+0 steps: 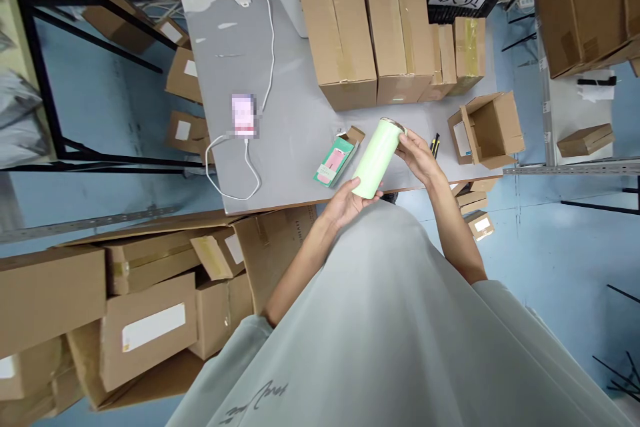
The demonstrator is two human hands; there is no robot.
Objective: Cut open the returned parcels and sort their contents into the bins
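Note:
A light green tumbler [379, 159] with a metal rim is held tilted above the table's front edge. My left hand [346, 203] grips its lower end, the thumb on its side and the fingers beneath. At the rim end, my right hand [417, 157] closes around the upper part, with some fingers hidden behind it. Just left of the tumbler, a small green box [334, 161] with a pink picture lies on the table, its brown cardboard flap raised.
Taped cardboard boxes [345, 40] line the table's back. An open carton [493, 130] stands at the right, near a black and yellow cutter [435, 145]. A phone [243, 115] with white cables lies left. Below the table's left front is a large carton [273, 247] of packages.

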